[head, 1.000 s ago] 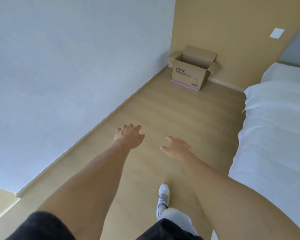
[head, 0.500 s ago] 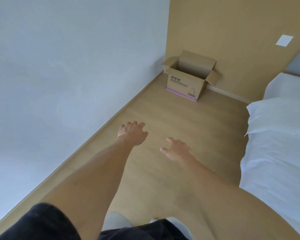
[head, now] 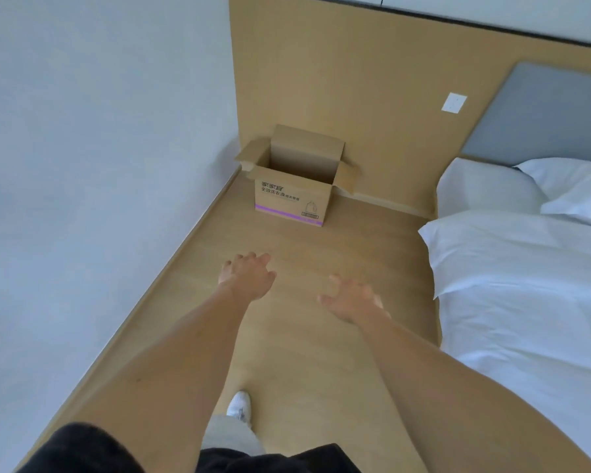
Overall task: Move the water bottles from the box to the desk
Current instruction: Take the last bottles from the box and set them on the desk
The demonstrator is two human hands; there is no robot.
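Water bottles are not showing anywhere in the head view: the cardboard box [head: 296, 186] is sitting on the wooden floor [head: 338, 254] in the corner, its flaps standing open, but the angle is revealing only the inner back wall, so whether bottles are lying inside, and how many, cannot be told. The desk is also lying outside the view.

The person is reaching both arms forward, well short of the box. The left hand [head: 248, 276] is hovering with fingers loosely spread and gripping nothing; the right hand [head: 350, 297] is likewise hanging relaxed and empty, slightly blurred. One white shoe [head: 239, 404] is planted on the floor below the arms.

Several risks seem to be waiting. The passage between the white wall [head: 99, 165] and the bed [head: 526, 285] is looking narrow, so a hip or knee may be catching the mattress corner. The box's near flap is folding outward and may be snagging a wrist on the way in. Since the contents are hidden, a blind reach could be knocking bottles over or closing on a slippery side rather than the neck. Bottles, if full, would probably be heavy, and taking too many at once risks one dropping on the hard floor.
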